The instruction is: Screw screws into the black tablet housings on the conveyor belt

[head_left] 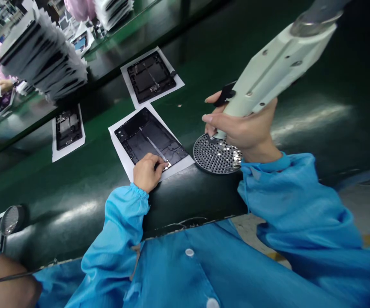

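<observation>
Right hand [243,128] grips screwdriver [278,64] over dish [210,156]; left hand [147,171] at frame [149,137] edge.

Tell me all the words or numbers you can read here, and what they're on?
None can be read.
Electric screwdriver in the right hand: no label shows.
Black frame under the left hand: no print.
Screw tray: holes only.
Stacked trays: too blurred to tell.

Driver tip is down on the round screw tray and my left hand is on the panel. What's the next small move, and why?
Probably lift the screwdriver off the screw tray and swing it left to the black panel. The right hand holds its tip among the loose screws, while the left hand rests on the panel's near edge.
</observation>
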A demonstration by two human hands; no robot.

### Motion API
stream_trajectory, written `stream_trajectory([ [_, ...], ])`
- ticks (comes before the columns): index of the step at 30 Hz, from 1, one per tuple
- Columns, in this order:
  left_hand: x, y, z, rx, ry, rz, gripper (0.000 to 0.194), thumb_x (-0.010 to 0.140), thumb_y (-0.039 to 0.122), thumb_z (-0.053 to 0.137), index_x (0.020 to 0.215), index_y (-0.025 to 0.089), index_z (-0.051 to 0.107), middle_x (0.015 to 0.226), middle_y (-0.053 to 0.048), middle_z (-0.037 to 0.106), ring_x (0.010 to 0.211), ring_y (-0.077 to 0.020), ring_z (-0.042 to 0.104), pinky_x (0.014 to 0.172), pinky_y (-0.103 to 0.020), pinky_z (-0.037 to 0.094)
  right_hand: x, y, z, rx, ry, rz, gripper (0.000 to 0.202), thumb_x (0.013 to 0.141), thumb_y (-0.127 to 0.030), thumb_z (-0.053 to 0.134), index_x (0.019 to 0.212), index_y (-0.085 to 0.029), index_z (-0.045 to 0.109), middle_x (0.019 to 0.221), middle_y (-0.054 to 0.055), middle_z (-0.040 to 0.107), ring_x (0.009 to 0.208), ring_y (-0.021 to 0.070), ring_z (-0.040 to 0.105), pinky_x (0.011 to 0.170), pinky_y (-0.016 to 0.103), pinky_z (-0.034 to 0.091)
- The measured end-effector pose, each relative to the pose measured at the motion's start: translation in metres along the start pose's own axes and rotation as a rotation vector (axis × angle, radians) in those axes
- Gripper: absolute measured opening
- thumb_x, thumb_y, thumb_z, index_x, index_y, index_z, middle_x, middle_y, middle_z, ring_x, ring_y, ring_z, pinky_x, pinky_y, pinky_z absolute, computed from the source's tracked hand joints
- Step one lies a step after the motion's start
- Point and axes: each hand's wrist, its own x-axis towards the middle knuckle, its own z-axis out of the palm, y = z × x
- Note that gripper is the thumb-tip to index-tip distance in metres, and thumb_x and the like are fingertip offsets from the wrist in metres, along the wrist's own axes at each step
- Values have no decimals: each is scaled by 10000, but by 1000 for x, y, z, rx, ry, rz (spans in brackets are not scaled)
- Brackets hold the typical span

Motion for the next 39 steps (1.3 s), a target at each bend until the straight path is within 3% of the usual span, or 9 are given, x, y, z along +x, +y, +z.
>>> stream_trajectory([
  [5,-10,-3,5,124,40,90,205,931,327,531,898,195,686,910,-39,631,835,-161,592,711,-274,456,-8,-8,11,62,-43,20,255,650,-301,820,801,-250,621,458,-47,536,378,140,499,434,331,450],
  [9,-22,-10,2,194,20,306,280,956,336,466,1051,200,691,1031,-83,637,923,-198,564,772,-323,467,-18,-14,28,132,-93,58,246,646,-282,787,819,-226,621,459,-58,567,374,132,511,434,313,461],
  [12,-25,-15,0,243,56,380,282,954,318,459,1085,226,691,1109,-96,638,1023,-242,546,833,-401,447,-26,-15,43,139,-152,109,244,658,-271,752,856,-222,619,467,-67,565,391,128,521,445,306,476],
  [15,-24,-16,2,262,99,399,244,936,279,490,1061,252,698,1181,-89,624,1206,-278,477,998,-510,354,-33,-14,57,131,-204,170,254,661,-269,744,872,-223,610,495,-66,564,420,125,532,459,302,493],
  [18,-22,-14,7,242,108,384,246,933,256,490,1077,255,690,1194,-90,617,1252,-272,456,1075,-551,271,-38,-10,67,122,-229,207,224,672,-241,715,867,-211,608,523,-57,565,461,124,547,501,303,514],
  [34,-23,-13,9,173,80,329,243,933,255,491,1054,230,700,1162,-106,610,1220,-275,481,1090,-575,276,-52,8,70,-14,-312,136,180,648,-269,728,762,-196,610,645,-3,587,592,135,567,609,305,532],
  [39,-23,-16,10,169,112,358,261,941,268,474,1056,237,707,1188,-110,607,1220,-275,487,1074,-561,309,-53,13,75,16,-282,76,221,683,-260,676,893,-193,661,698,9,634,664,155,620,691,328,552],
])
